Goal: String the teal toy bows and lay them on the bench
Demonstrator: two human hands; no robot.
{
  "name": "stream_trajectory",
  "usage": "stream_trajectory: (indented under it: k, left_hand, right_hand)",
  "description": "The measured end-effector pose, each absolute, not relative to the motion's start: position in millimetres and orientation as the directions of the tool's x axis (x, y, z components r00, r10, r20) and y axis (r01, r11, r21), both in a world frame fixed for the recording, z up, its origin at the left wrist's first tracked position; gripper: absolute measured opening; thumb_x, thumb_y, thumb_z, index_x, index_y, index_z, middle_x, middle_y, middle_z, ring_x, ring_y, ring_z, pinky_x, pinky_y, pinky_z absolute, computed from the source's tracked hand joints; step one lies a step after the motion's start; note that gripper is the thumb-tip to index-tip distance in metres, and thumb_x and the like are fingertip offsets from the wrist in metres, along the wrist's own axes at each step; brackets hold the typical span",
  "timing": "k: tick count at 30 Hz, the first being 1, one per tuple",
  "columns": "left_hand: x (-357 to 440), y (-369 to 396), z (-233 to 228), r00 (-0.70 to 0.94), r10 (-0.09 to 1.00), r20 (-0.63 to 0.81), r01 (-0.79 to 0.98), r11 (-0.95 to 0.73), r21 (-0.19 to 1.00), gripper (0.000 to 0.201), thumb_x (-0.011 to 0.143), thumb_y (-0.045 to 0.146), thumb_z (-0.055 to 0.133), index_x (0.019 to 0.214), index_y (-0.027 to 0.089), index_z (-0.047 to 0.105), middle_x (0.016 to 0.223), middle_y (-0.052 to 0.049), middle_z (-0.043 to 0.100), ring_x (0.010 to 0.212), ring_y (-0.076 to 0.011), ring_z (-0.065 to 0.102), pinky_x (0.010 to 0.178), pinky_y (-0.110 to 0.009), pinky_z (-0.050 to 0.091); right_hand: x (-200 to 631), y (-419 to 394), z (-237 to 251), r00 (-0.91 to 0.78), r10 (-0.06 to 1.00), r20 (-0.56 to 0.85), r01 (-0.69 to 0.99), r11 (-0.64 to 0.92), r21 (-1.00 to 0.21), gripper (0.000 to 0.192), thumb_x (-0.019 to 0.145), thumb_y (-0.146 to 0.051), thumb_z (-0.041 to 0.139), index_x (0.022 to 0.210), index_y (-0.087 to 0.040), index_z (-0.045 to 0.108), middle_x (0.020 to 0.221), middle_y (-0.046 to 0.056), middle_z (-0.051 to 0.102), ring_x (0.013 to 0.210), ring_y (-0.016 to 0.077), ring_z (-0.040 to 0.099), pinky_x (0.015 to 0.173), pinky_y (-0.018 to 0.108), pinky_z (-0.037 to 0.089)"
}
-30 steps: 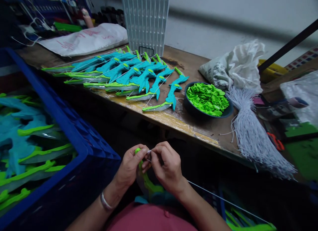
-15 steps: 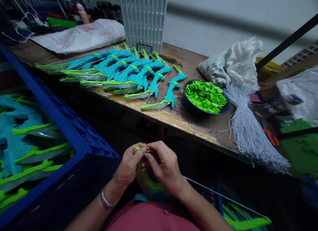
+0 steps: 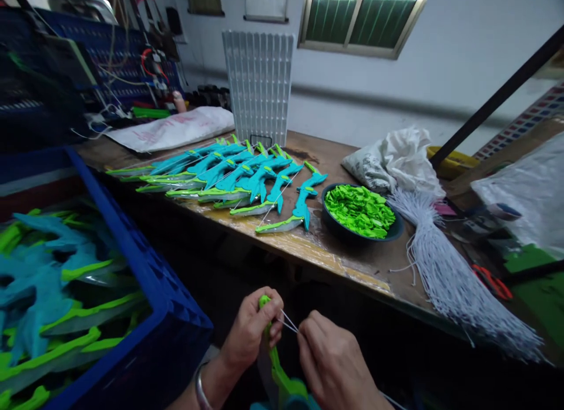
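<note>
My left hand [image 3: 253, 328] is closed around the green tip of a toy bow [image 3: 282, 379], whose blue middle part shows at the bottom edge. A white string [image 3: 288, 322] runs from that tip to my right hand [image 3: 330, 357], which pinches it between thumb and fingers. The string is taut and looks doubled between the two hands. More of it shows below my right wrist. The far end of this bow is out of view.
Several blue and green toy bows [image 3: 304, 203] lie in a row on the table [image 3: 326, 254]. Beside them stand a dark bowl [image 3: 399, 229] of green pieces, a bundle of white strings [image 3: 458, 281] and orange-handled scissors [image 3: 493, 282]. A blue crate [image 3: 176, 322] at left holds more bows.
My right hand has moved right and away from my left hand, drawing the string out between them. My view has tilted up, bringing a window into sight.
</note>
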State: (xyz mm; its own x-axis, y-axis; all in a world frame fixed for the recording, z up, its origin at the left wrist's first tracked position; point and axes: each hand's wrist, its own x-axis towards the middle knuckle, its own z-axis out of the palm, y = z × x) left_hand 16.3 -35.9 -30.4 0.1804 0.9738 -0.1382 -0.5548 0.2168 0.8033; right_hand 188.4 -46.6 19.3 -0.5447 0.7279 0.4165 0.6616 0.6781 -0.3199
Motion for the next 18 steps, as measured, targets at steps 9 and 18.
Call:
stream_trajectory:
  k: [9,18]
  left_hand:
    - [15,82,89,-0.033,0.992,0.122,-0.746,-0.106,0.657,0.033,0.081,0.042,0.077,0.072,0.014,0.060,0.059,0.001,0.052,0.043,-0.0074,0.042,0.039,-0.020,0.034]
    - [-77,201,96,-0.540,0.840,-0.054,-0.729,-0.435,0.529,0.037,0.102,0.042,0.055,0.076,0.016,0.050,0.061,0.006,0.044,0.043,-0.0043,0.033,0.039,-0.016,0.029]
  right_hand:
    - [178,-56,74,-0.319,0.493,0.809,0.715,0.685,-0.136,0.018,0.095,-0.007,0.055,0.110,-0.015,0.060,0.086,0.010,0.065,0.074,0.0190,0.063,0.064,0.029,0.051]
    - [182,-31,5,-0.346,0.548,0.762,0.579,0.763,-0.286,0.018,0.094,-0.004,0.050,0.087,-0.018,0.059,0.068,0.001,0.052,0.055,0.0115,0.053,0.049,0.024,0.039]
